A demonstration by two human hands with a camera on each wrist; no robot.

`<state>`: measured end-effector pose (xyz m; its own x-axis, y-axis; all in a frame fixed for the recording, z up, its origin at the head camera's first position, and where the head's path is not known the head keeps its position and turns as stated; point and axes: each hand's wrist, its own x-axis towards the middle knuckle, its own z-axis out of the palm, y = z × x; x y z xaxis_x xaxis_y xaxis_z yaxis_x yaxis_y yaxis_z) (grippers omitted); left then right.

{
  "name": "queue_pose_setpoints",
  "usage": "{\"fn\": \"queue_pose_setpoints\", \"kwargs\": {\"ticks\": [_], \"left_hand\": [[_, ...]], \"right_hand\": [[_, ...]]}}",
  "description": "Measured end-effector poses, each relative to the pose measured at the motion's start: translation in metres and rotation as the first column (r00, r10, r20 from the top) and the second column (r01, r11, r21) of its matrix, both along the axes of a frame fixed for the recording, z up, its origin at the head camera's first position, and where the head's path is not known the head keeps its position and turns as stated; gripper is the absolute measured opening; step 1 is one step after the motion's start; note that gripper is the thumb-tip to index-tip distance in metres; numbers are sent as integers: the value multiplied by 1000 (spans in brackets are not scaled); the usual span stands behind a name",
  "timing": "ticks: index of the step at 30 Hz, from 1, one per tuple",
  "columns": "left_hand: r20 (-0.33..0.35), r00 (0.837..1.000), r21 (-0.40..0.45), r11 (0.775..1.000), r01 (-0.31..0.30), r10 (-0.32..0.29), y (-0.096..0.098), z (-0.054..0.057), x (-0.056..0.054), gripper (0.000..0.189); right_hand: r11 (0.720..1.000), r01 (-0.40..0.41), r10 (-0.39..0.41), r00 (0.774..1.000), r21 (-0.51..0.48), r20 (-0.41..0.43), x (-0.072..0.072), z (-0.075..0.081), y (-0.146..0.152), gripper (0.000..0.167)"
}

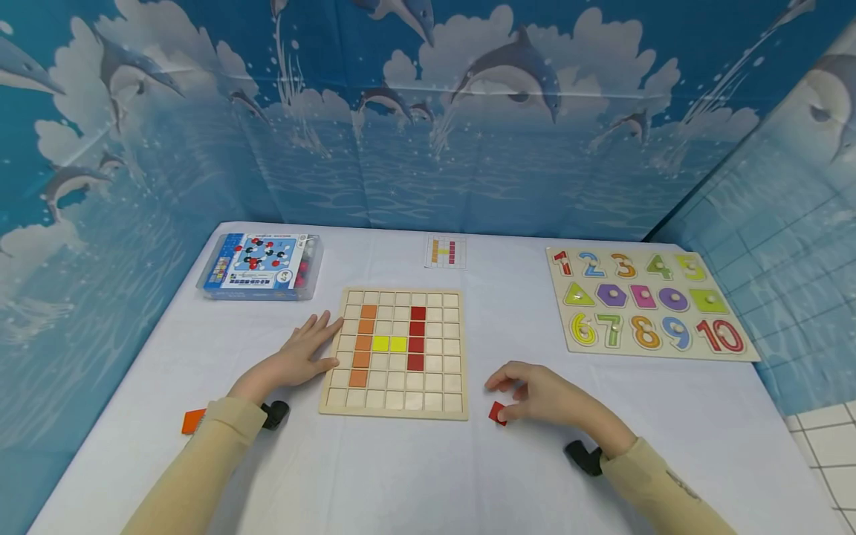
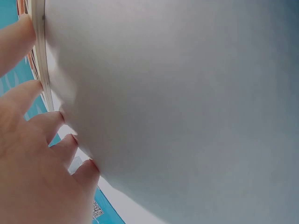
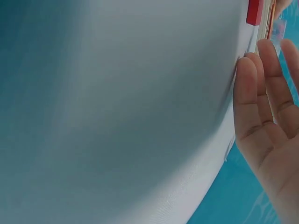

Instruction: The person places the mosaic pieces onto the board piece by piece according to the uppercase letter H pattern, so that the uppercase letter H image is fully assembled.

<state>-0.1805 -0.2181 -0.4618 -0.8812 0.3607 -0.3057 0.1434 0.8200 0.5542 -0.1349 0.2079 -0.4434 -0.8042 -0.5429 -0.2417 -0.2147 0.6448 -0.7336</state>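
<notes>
A wooden grid board (image 1: 453, 405) lies on the table with a column of orange tiles (image 1: 363, 342), two yellow tiles (image 1: 389, 343) and a column of red tiles (image 1: 416, 345) in its cells. My left hand (image 1: 302, 351) rests spread against the board's left edge; in the left wrist view its thumb and index finger touch the wooden rim (image 2: 41, 56). To the right of the board lies a loose red tile (image 1: 497, 414). The right hand (image 1: 538, 394) is over the table there, its thumb tip overlapping that tile, its other fingers extended and apart from it.
A small pattern card (image 1: 446, 252) lies behind the board, showing orange, yellow and red columns. At the back left sits a plastic box (image 1: 261, 266) with a molecule picture. A number and shape puzzle (image 1: 652, 303) lies at the right. An orange piece (image 1: 193, 421) is beside the left sleeve.
</notes>
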Motion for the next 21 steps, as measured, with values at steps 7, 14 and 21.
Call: {"fn": "queue_pose_setpoints", "kwargs": {"ticks": [7, 14, 21], "left_hand": [[-15, 1000, 0, 1000, 12, -12, -1, -2, 0, 73], [-18, 1000, 7, 1000, 13, -13, -1, -4, 1, 74], [-11, 1000, 13, 1000, 10, -10, 0, -3, 0, 75]], "right_hand": [[999, -48, 48, 999, 17, -4, 2, -1, -1, 36], [994, -103, 105, 994, 40, -32, 1, -3, -3, 37], [993, -97, 101, 993, 68, -58, 1, -4, -5, 31]]}}
